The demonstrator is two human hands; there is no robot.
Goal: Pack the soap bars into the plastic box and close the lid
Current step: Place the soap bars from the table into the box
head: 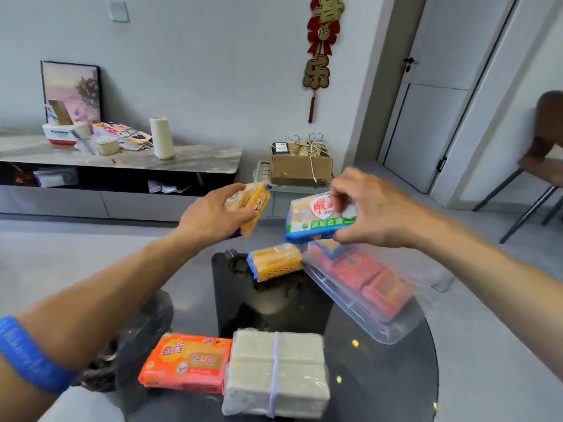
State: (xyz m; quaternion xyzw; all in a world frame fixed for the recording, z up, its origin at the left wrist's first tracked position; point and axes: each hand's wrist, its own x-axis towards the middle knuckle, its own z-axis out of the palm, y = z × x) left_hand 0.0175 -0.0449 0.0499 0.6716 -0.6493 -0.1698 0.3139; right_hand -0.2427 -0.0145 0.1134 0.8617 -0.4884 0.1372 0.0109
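My left hand (213, 216) grips a yellow wrapped soap bar (249, 205) in the air above the table's far side. My right hand (374, 208) holds a blue-and-green wrapped soap pack (316, 222) over the far end of the clear plastic box (377, 321). Red-wrapped soap bars (371, 281) lie inside the box, which sits tilted at the right of the dark round table (396, 376). Another yellow soap bar (275, 261) lies left of the box. An orange soap pack (185, 362) and a white soap block bundle (277, 373) lie at the near edge.
A black plastic bag (143, 333) lies at the table's left. Behind stand a low cabinet (122, 161) with clutter, a cardboard box (300, 166), and a chair (542, 166) at the right by the door. I see no lid for the box.
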